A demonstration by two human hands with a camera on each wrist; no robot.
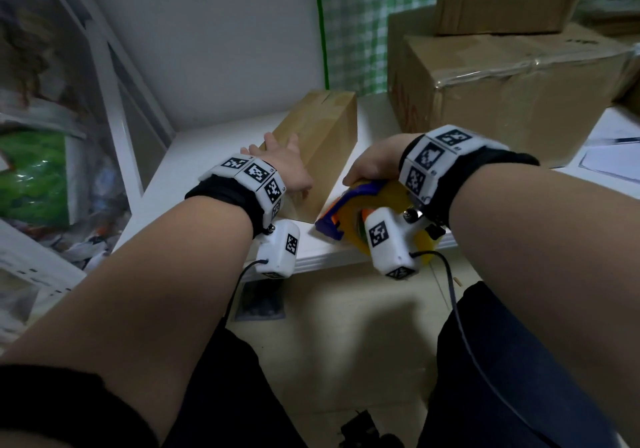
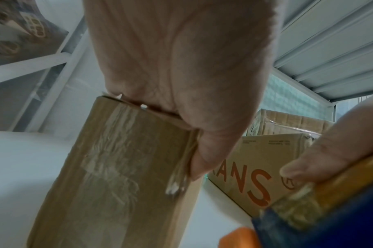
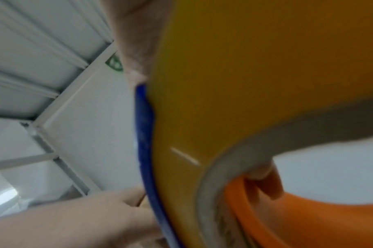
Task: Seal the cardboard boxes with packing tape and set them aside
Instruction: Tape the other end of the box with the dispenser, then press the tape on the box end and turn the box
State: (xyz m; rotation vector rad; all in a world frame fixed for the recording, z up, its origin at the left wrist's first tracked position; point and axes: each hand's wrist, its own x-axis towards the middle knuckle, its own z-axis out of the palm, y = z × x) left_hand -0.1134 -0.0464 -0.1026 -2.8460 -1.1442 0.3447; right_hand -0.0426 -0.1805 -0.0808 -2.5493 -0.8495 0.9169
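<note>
My right hand [image 1: 372, 163] was curled around the tape dispenser [image 1: 360, 205], its yellow roll just off the shelf's [image 1: 207, 149] front edge. My left hand [image 1: 280, 162] lay flat, fingers spread, on the narrow cardboard box [image 1: 322, 136], thumb against its taped end. Larger taped boxes [image 1: 502, 91] were stacked to the right.

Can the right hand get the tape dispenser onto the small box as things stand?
Probably yes. The right hand grips the tape dispenser just beside the small box, nothing between them; the left hand covers only the near top end.
</note>
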